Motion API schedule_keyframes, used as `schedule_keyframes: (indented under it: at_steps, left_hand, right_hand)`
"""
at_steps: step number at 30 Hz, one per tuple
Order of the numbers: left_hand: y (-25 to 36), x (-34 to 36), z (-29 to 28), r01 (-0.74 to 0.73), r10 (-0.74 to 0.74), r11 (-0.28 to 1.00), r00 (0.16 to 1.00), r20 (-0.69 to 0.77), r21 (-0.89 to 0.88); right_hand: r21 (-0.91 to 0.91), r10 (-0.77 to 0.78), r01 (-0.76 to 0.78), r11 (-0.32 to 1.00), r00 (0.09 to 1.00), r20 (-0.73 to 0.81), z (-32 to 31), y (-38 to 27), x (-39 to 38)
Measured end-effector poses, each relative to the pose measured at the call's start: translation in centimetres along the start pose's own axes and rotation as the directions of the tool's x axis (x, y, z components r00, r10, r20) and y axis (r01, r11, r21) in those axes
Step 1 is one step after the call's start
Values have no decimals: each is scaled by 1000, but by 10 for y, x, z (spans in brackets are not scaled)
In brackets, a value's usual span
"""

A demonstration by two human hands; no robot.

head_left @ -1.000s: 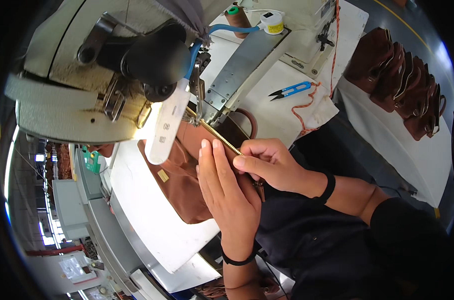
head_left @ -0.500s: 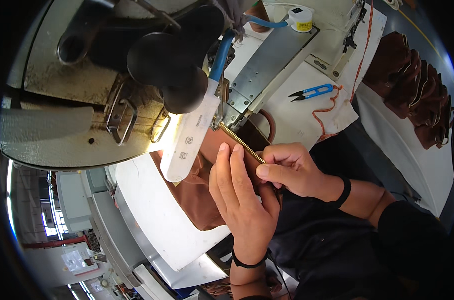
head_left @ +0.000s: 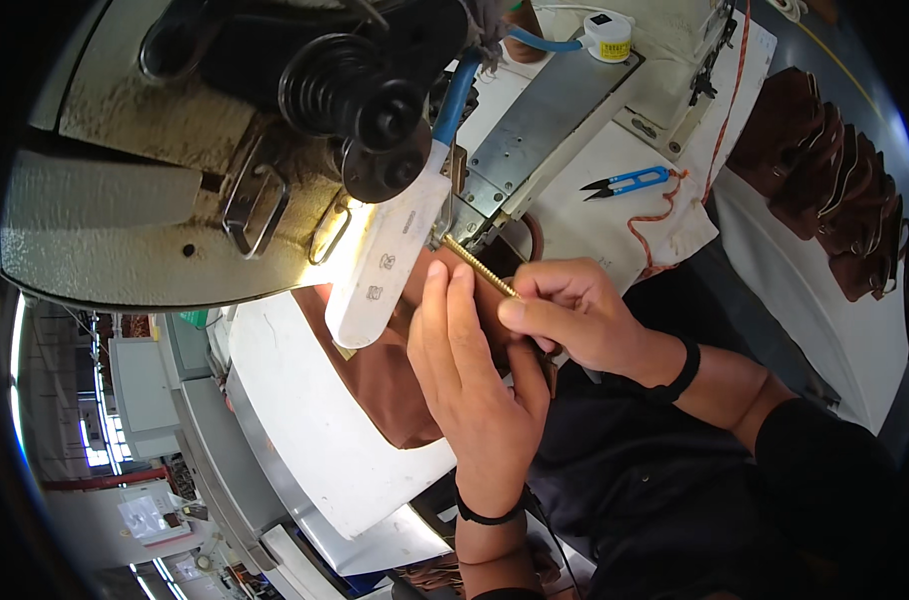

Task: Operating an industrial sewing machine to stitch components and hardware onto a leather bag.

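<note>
A brown leather piece [head_left: 382, 385] with a gold-toothed zipper [head_left: 483, 268] along its edge lies at the sewing machine [head_left: 265, 200]. The zipper's far end reaches the machine's needle area. My left hand [head_left: 480, 400] lies on the leather with its fingers stretched out, the fingertips close beside the zipper. My right hand [head_left: 585, 320] is closed, its thumb and forefinger pinching the near end of the zipper. The fingers beneath are partly hidden. A white lamp bar [head_left: 387, 265] slants over the leather and lights the stitching spot.
Blue-handled thread snips [head_left: 630, 182] lie right of the machine, beside an orange cord [head_left: 640, 240]. A small white round container [head_left: 608, 38] stands at the back. Several brown leather pieces with zippers [head_left: 825, 180] are stacked at the far right. The white worktable [head_left: 315, 440] extends left.
The leather and zipper have moved a little toward the needle area, and both hands have shifted slightly up and left with them. The camera view has also shifted a little.
</note>
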State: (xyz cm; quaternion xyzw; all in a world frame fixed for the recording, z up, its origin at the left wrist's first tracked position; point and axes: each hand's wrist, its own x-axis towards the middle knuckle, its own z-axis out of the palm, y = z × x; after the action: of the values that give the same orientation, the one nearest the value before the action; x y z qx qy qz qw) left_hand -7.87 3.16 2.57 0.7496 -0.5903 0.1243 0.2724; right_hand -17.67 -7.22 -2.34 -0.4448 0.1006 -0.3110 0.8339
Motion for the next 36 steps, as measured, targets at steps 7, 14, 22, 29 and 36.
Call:
schedule_keyframes:
  at_steps: [7, 14, 22, 29, 36]
  left_hand:
    - [-17, 5, 8, -33, 30, 998, 999, -45, -58]
    - [-15, -4, 18, 1, -28, 993, 974, -224, -120]
    - [-28, 8, 27, -16, -34, 984, 959, -282, -175]
    - [-27, 6, 32, 50, -75, 995, 948, -309, -90]
    - [-46, 16, 34, -79, 45, 996, 882, -469, -53]
  right_hand:
    - [-78, -63, 60, 995, 997, -38, 2, 8, 19]
    - [-117, -63, 56, 992, 997, -51, 10, 0, 21]
    - [-87, 33, -45, 995, 991, -128, 21, -18, 33]
    - [-289, -110, 57, 956, 979, -169, 22, -12, 41]
    - [-514, -144, 122, 849, 990, -3, -1, -18, 40]
